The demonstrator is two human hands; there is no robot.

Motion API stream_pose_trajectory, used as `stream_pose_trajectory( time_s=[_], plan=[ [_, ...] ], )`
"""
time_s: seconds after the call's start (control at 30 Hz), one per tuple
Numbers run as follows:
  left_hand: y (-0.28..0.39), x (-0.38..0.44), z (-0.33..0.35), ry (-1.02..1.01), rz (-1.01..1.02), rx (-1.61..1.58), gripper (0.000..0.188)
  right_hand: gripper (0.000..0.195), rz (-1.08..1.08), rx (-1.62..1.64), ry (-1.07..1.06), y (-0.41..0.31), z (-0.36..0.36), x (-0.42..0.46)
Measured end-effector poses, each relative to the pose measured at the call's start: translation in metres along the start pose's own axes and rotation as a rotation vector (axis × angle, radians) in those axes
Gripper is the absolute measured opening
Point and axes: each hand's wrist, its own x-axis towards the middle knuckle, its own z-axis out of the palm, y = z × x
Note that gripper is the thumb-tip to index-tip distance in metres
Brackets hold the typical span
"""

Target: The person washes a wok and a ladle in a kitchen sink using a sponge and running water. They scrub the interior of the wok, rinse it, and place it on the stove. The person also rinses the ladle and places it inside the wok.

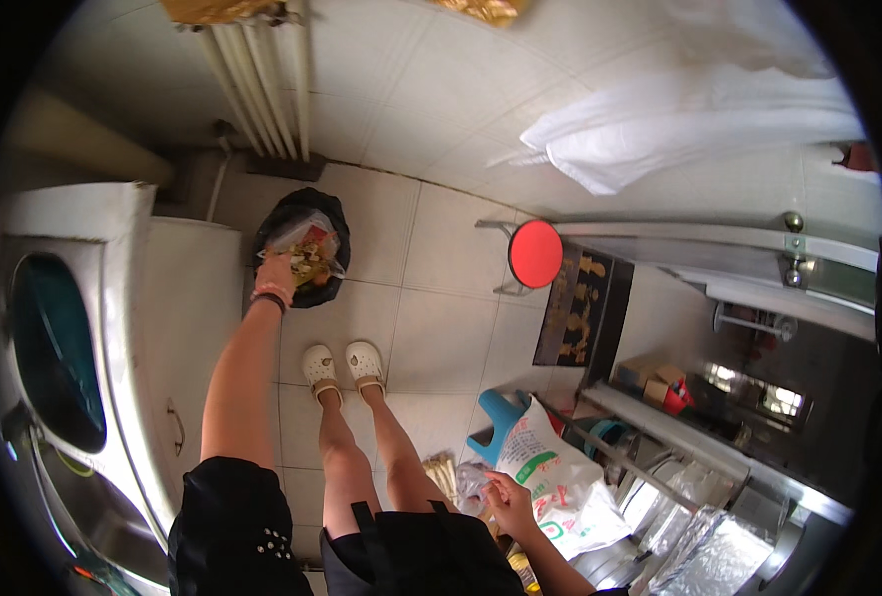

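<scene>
My left hand (275, 274) reaches down over the near left side of a trash bin lined with a black plastic bag (337, 223). Food scraps (309, 257) and a clear plastic bag (292, 233) lie inside the bin. The fingertips of that hand are hard to make out against the scraps, so whether they grip anything is unclear. At the lower right, my right hand (509, 503) hangs in the air with its fingers loosely curled and nothing visible in them. It appears in front of a large white printed sack (553, 477).
A double sink's white counter (124, 298) and a white cabinet (188, 298) run along the left. A red round stool (535, 254) stands by a dark doormat (582, 313). Blue plastic furniture (500, 421) and a rack with foil-covered items (716, 555) are at the lower right. Pipes (262, 89) stand behind the bin.
</scene>
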Motion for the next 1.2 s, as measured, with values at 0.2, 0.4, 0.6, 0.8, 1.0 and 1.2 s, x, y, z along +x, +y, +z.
stream_pose_trajectory(
  time_s=[0.2, 0.4, 0.6, 0.8, 1.0, 1.2],
  plan=[
    [0.014, -0.086, -0.051, -0.305, -0.092, -0.002, 0.042, 0.022, -0.144, -0.078, -0.17, -0.003, -0.018, 0.021],
    [0.021, -0.236, -0.112, 0.111, -0.168, -0.54, 0.063, 0.044, -0.661, -1.11, -0.115, -0.118, -0.027, 0.043],
    [0.008, -0.371, -0.156, 0.492, -0.382, -0.751, 0.006, 0.049, -0.551, -0.831, -0.516, -0.255, 0.011, 0.064],
    [0.0, -0.463, -0.175, 0.57, -0.5, -0.949, 0.075, 0.046, -1.419, -0.92, -0.019, -0.317, 0.14, -0.055],
    [-0.022, -0.586, -0.176, 0.876, -0.256, -2.316, 0.065, 0.049, -1.832, -0.557, -0.974, -0.232, 0.261, -0.209],
    [-0.093, -0.819, -0.138, 0.949, -0.799, -1.123, 0.081, 0.056, -1.422, -1.541, -0.524, -0.208, 0.286, -0.2]
  ],
)
